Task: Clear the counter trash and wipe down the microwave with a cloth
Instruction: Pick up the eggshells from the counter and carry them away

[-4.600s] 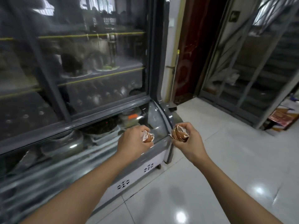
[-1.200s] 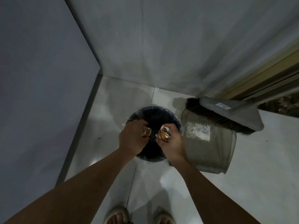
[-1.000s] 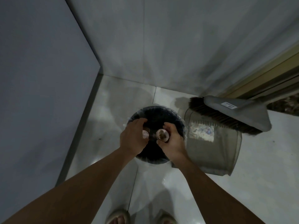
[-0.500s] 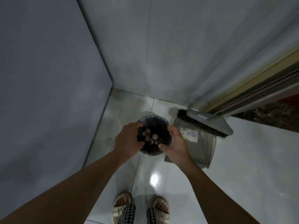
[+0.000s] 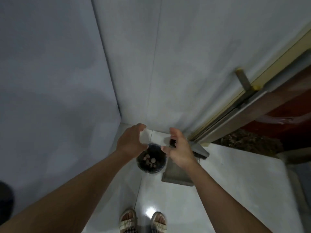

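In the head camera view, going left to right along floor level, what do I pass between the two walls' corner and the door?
Left hand → black trash bin holding brown scraps → right hand → grey dustpan → door frame's foot.

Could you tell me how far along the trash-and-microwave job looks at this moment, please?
The trash step looks done: brownish scraps lie inside the black bin on the floor in the corner. Nothing is in hand: the left hand and the right hand hover open and empty above the bin. Wiping the microwave is left; neither cloth nor microwave is in view.
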Tool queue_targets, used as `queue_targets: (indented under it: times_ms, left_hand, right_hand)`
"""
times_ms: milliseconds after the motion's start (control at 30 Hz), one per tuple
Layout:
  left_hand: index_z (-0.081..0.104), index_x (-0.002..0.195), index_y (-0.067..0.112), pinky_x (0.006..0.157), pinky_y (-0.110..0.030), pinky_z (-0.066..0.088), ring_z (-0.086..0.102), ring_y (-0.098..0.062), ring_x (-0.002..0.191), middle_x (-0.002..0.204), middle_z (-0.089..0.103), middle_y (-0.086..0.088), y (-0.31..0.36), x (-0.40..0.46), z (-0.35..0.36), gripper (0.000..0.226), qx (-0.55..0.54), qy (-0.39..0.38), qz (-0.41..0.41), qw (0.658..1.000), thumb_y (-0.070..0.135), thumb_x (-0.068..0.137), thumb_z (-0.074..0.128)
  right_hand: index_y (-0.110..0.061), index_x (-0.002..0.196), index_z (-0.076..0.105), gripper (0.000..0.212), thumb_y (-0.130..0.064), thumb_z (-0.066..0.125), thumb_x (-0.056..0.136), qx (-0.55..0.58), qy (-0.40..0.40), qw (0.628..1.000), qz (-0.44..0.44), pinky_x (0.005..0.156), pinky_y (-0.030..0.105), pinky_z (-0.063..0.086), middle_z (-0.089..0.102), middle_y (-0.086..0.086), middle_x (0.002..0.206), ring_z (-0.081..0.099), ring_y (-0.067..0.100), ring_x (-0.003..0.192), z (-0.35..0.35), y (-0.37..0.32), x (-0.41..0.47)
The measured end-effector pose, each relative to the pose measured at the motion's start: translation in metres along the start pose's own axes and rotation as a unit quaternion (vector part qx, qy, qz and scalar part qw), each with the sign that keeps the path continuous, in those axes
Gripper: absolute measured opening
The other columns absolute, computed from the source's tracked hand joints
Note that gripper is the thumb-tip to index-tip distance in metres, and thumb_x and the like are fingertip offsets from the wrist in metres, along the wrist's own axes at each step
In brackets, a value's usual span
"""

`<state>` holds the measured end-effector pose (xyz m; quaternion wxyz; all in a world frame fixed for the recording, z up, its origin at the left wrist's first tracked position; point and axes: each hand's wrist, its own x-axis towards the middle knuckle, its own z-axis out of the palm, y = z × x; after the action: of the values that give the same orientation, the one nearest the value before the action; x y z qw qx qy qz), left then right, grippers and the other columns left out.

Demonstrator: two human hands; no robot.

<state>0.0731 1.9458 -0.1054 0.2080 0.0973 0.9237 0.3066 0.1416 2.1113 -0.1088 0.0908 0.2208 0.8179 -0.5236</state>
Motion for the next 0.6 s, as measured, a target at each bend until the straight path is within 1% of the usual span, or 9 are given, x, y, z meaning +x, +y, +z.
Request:
queue_targets:
  times_ms: [133,233,333,467,600]
  left_hand:
    - [0.046,0.130,0.027,0.095,-0.031,0.045,0.052,-0.017,0.115,0.130,0.053,0.005,0.022,-0.026,-0.052,0.064,-0.021,0.038,0.013,0.999,0.022,0.073,0.076]
    - [0.047,0.129,0.026,0.097,-0.032,0.045,0.051,-0.016,0.115,0.130,0.053,0.004,0.038,-0.049,-0.084,0.064,-0.032,0.051,0.029,0.998,0.021,0.073,0.077]
    - [0.046,0.132,0.025,0.098,-0.032,0.044,0.050,-0.015,0.117,0.131,0.053,0.005,0.052,-0.074,-0.110,0.067,-0.025,0.071,0.046,0.996,0.023,0.072,0.078]
    - [0.048,0.131,0.023,0.095,-0.029,0.045,0.052,-0.015,0.114,0.128,0.056,0.003,0.064,-0.108,-0.136,0.067,-0.012,0.123,0.055,0.991,0.023,0.071,0.078]
    - [0.048,0.131,0.023,0.092,-0.028,0.044,0.053,-0.015,0.112,0.126,0.056,0.003,0.071,-0.151,-0.151,0.068,-0.005,0.176,0.029,0.984,0.023,0.071,0.078]
  right_hand:
    - [-0.024,0.135,0.038,0.069,-0.009,0.073,0.078,0.005,0.022,0.999,-0.041,0.103,0.029,0.040,0.044,-0.008,0.130,0.043,0.010,0.121,-0.017,-0.051,-0.030]
    - [-0.024,0.135,0.038,0.070,-0.011,0.075,0.077,0.008,0.030,0.997,-0.070,0.097,0.025,0.040,0.045,-0.007,0.128,0.045,0.010,0.119,-0.028,-0.085,-0.049]
    - [-0.023,0.135,0.039,0.071,-0.011,0.076,0.075,0.000,0.030,0.993,-0.110,0.093,0.020,0.036,0.047,-0.006,0.127,0.046,0.010,0.117,-0.037,-0.114,-0.065]
    - [-0.022,0.136,0.039,0.073,-0.011,0.076,0.074,-0.021,0.011,0.986,-0.168,0.091,0.017,0.034,0.047,-0.004,0.129,0.046,0.007,0.114,-0.045,-0.144,-0.085]
    - [-0.024,0.137,0.037,0.077,-0.012,0.077,0.073,-0.047,-0.032,0.975,-0.216,0.095,0.018,0.033,0.044,-0.004,0.135,0.043,0.007,0.120,-0.047,-0.159,-0.107]
